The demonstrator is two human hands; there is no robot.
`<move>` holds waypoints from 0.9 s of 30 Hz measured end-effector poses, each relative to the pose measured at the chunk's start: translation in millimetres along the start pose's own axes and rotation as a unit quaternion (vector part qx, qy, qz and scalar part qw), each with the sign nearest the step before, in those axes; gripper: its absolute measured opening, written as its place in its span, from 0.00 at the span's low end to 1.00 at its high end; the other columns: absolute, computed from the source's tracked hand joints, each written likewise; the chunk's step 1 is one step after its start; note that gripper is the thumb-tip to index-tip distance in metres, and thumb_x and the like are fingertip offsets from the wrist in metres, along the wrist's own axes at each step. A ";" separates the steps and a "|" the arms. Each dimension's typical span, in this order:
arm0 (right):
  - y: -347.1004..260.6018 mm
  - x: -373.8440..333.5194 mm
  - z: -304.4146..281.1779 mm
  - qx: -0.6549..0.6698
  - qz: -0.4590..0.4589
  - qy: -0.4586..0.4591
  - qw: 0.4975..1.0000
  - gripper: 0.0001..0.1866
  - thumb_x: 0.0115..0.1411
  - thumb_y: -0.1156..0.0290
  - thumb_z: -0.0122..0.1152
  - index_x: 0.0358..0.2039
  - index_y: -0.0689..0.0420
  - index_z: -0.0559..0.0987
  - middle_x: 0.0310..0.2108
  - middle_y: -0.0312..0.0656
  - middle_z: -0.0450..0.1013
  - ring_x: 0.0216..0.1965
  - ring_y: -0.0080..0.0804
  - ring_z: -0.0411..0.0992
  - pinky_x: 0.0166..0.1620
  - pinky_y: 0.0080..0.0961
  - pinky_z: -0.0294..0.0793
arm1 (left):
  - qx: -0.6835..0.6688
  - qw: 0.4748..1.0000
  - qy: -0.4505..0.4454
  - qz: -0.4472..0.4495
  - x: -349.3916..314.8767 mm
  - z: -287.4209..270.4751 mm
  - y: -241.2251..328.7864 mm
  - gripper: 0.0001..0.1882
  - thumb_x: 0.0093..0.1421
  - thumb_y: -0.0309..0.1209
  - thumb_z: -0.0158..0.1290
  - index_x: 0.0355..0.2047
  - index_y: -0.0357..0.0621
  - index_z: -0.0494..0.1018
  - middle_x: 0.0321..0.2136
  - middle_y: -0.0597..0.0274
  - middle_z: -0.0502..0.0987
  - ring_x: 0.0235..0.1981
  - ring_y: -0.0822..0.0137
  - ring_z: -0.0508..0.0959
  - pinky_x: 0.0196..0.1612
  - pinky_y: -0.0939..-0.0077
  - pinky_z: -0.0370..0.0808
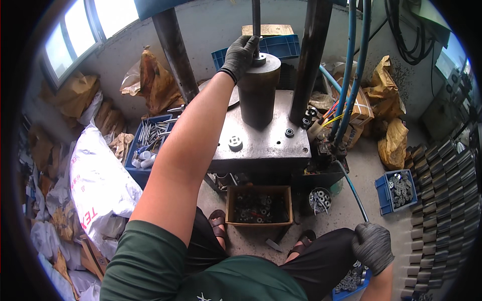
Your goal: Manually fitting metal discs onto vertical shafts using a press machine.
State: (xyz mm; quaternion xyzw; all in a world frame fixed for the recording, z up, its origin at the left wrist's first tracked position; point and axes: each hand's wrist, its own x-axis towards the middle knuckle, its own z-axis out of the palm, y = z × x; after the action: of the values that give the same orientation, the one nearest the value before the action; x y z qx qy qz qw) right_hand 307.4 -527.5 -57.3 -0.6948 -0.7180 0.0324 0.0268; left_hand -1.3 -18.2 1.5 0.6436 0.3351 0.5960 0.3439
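Observation:
My left hand [239,58], in a dark grey glove, reaches to the top of a thick steel cylinder [257,95] on the press table. Its fingers are bent in at the lower end of a dark vertical press rod [256,20], and what they grip is hidden. Just under them a small round metal part [259,62] sits on the cylinder's top. My right hand [372,246], gloved too, is wrapped round the end of a long thin lever [353,193]. On the press table [266,147] lie a slotted round metal disc [235,143] and a small dark ring [289,132].
Two thick columns [175,55] [310,60] flank the cylinder. Below the table stands a wooden box [258,224] of metal parts, with a hammer [273,245] nearby. Blue bins [384,196] [142,173] hold parts at either side. Stacked metal pieces [437,210] line the right; bags crowd the left.

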 end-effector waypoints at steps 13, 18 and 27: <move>6.9 11.8 -18.5 0.057 0.006 0.013 0.998 0.15 0.52 0.69 0.59 0.39 0.58 0.85 0.34 0.51 0.80 0.36 0.52 0.80 0.43 0.43 0.80 | -0.009 1.000 -0.020 -0.014 1.9 1.0 -3.3 0.17 0.71 0.42 0.52 0.49 0.41 0.78 0.29 0.65 0.80 0.30 0.75 0.76 0.38 0.77 0.76; 2.0 14.8 -24.0 0.065 0.016 -0.008 0.998 0.15 0.53 0.70 0.59 0.39 0.58 0.84 0.35 0.52 0.80 0.37 0.52 0.80 0.43 0.42 0.80 | -0.016 0.999 -0.028 -0.027 8.3 -2.5 -11.5 0.18 0.70 0.42 0.53 0.49 0.40 0.78 0.30 0.65 0.80 0.30 0.75 0.77 0.38 0.77 0.76; 9.8 16.0 -21.7 0.078 0.003 0.021 0.997 0.14 0.53 0.72 0.59 0.40 0.59 0.84 0.34 0.53 0.80 0.36 0.52 0.80 0.42 0.42 0.80 | 0.014 0.999 -0.025 -0.015 6.1 -1.8 -9.2 0.18 0.69 0.42 0.53 0.48 0.39 0.78 0.30 0.64 0.80 0.31 0.74 0.77 0.38 0.76 0.76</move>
State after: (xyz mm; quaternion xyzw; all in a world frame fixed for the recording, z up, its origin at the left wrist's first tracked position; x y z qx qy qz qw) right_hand 318.5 -510.9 -36.6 -0.6929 -0.7107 0.0742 0.0960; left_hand -2.8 -8.0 -2.9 0.6583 0.3442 0.5697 0.3517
